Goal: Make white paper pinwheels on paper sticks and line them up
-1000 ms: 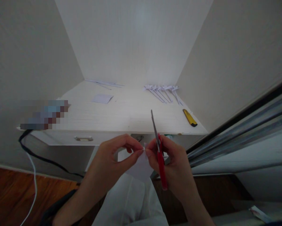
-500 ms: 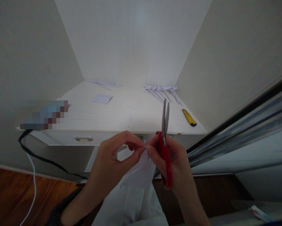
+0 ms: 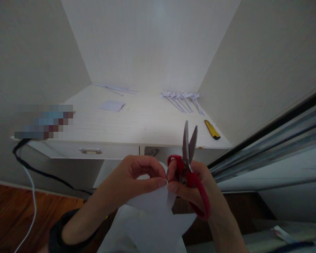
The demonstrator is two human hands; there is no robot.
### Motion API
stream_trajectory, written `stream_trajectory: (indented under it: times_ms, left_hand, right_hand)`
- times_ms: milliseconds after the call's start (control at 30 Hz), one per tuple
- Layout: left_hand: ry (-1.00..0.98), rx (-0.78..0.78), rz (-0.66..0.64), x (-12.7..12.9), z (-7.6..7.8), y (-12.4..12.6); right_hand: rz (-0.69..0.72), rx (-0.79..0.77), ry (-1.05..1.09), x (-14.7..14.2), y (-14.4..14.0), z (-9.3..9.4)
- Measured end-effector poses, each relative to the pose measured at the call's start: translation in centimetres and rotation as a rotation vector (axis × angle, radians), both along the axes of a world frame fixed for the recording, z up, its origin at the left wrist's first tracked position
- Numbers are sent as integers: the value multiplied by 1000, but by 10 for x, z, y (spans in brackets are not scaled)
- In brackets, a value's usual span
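Note:
My left hand is closed in a pinch at the top edge of a white sheet of paper, which hangs down over my lap. Against it, my right hand pinches the same edge with thumb and fingertip. Red-handled scissors are hooked in that right hand, their blades parted and pointing away from me. What lies exactly between the fingertips is too small to make out.
On the white desk lie thin paper sticks, a small paper piece, a row of folded paper shapes with stems and a yellow-black cutter. A blurred-out object with a black cable sits left.
Both hands have come slightly lower and nearer. The scissors have turned in my right hand and their blades are wider apart. More of the paper sheet shows below my fingers.

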State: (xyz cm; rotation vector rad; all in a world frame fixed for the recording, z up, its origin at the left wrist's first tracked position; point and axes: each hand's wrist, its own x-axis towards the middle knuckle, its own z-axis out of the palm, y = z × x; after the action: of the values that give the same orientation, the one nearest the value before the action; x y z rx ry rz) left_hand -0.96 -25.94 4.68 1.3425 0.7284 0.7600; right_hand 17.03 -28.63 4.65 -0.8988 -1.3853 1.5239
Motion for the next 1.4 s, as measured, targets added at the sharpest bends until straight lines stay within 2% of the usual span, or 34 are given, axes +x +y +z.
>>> stream_trajectory:
  times_ms: [300, 600, 700, 867, 1000, 1133, 1233, 1400]
  left_hand:
    - [79, 225, 33, 0, 3, -8]
    - [192, 494, 212, 4, 12, -14]
    - [210, 558, 209, 3, 12, -13]
    - [260, 607, 220, 1, 9, -13]
    - [218, 508, 234, -2, 5, -11]
    - [122, 252, 160, -5, 0, -6]
    - [56, 86, 113, -3, -2, -2]
    - [16, 1, 59, 3, -2, -1]
  right_hand:
    - [-13, 133, 49, 2, -1, -14]
    - [-77, 215, 43, 0, 2, -25]
    - [-87, 173, 33, 0, 3, -24]
    - [-86, -2, 15, -3, 4, -19]
    - [-69, -20, 67, -6, 7, -22]
    - [-16, -4, 145, -6, 11, -25]
    - [-31, -23, 102, -5, 11, -22]
    - [-40, -17, 41, -3, 5, -17]
